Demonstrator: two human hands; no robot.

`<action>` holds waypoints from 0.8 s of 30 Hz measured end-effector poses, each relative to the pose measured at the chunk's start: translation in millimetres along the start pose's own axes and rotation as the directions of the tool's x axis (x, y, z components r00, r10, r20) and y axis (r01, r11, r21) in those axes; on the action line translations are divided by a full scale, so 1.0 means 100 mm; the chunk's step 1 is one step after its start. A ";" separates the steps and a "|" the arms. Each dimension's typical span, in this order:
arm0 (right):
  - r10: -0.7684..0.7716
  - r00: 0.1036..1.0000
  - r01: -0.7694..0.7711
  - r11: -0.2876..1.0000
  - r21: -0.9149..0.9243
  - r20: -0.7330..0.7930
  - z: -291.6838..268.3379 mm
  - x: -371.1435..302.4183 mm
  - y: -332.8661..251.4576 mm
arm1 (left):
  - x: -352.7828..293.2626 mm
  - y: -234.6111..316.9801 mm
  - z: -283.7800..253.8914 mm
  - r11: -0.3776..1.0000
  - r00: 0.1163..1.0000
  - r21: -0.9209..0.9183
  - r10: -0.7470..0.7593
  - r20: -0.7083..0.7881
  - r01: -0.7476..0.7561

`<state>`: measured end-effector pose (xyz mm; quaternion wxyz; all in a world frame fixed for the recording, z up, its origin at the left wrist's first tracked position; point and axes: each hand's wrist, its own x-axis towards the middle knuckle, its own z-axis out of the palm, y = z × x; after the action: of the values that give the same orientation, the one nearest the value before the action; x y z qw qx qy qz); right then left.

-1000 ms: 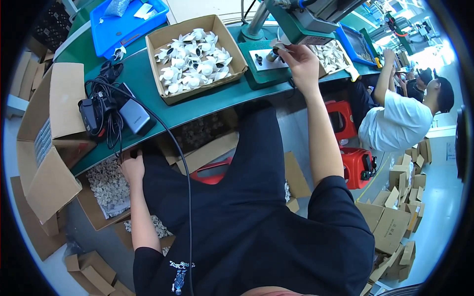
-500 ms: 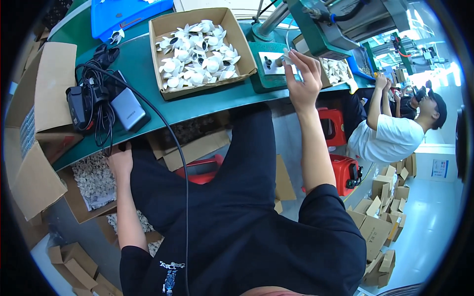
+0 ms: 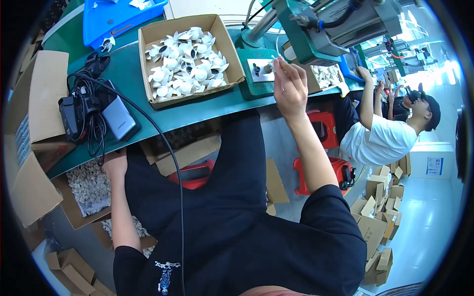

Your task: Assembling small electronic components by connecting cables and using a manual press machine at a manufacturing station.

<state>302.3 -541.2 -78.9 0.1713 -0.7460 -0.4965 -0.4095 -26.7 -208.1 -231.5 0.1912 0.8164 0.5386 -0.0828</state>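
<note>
Right hand (image 3: 291, 93) is raised to the green pneumatic press (image 3: 307, 37), fingers drawn together beside the post (image 3: 267, 69) on its metal plate (image 3: 261, 76) — a small whitish piece (image 3: 272, 62) sits at the fingertips, though I can't tell whether they pinch it. Left hand (image 3: 116, 165) hangs at the green workbench's (image 3: 168, 118) front edge, fingers hidden, its grip beyond telling, with an open carton (image 3: 81, 219) of small pale parts (image 3: 91, 187) just below. Between the hands, a cardboard tray (image 3: 197, 93) heaped with white impellers (image 3: 190, 64) takes up the bench, a blue bin (image 3: 98, 24) behind. Tangled black cables (image 3: 89, 103) and a silver-grey power bank (image 3: 120, 121) crowd the left end — one cable (image 3: 181, 212) trails over the person's black shirt (image 3: 252, 246). Past the right arm (image 3: 316, 158) sits a co-worker in white (image 3: 380, 140), near red stools (image 3: 323, 126).
</note>
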 end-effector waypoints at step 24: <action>0.450 0.801 -0.528 0.220 0.821 0.394 0.11 -0.04 0.34 | 0.02 -0.56 0.33 0.956 0.917 -0.127 0.209 -0.340 -0.265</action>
<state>336.7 -552.1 -83.5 0.6472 -0.6597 -0.3810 0.0291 -74.2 -199.9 -274.6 0.1781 0.8588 0.4646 0.1223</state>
